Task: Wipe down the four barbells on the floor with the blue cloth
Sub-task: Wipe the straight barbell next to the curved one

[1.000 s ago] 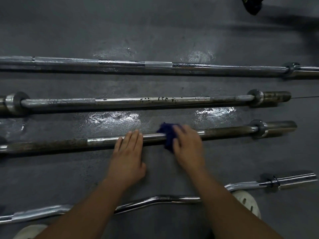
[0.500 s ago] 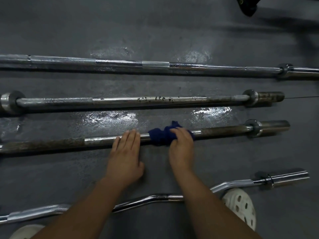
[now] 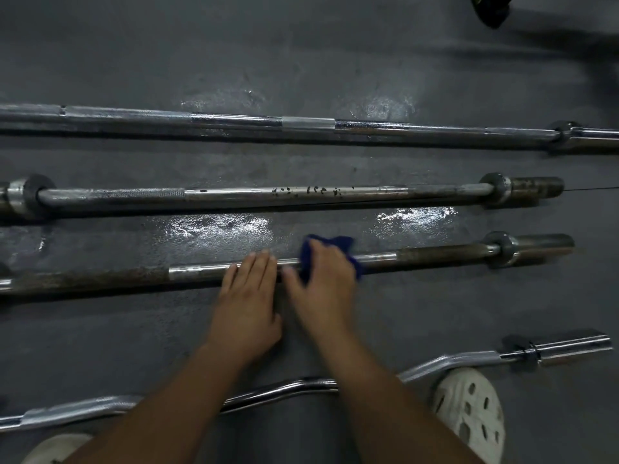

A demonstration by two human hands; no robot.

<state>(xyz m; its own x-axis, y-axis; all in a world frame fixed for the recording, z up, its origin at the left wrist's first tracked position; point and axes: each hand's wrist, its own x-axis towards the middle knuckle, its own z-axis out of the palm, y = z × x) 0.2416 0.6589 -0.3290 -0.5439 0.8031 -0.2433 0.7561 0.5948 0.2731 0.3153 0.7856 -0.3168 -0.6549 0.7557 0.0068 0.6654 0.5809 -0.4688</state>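
1. The blue cloth (image 3: 335, 245) sits bunched over the third barbell (image 3: 435, 256), counting from the far side, about mid-shaft. The right hand (image 3: 326, 286) covers it, fingers curled over the fabric and pressing it to the steel. The hand is blurred, so the exact grip is hard to read.
2. The left hand (image 3: 246, 303) lies released and flat just left of the cloth. Its straight fingers rest on the shaft, probably to stop the round bar rolling under the rubbing.
3. That bar is smooth and bright in the middle, with rough brown rusty stretches on either side. A collar and a thick sleeve finish its right end.
4. The second barbell (image 3: 234, 194) is shinier and dotted with dark specks. The farthest barbell (image 3: 234, 120) is long, with knurled bands. The nearest, a wavy chrome curl bar (image 3: 452, 360), passes under the forearms.
5. All four lie parallel and well apart on the dark textured floor (image 3: 134, 329), which leaves room to work each one. Wet patches (image 3: 217, 227) glisten between the middle bars.
6. A white perforated shoe (image 3: 469, 410) stands near right.
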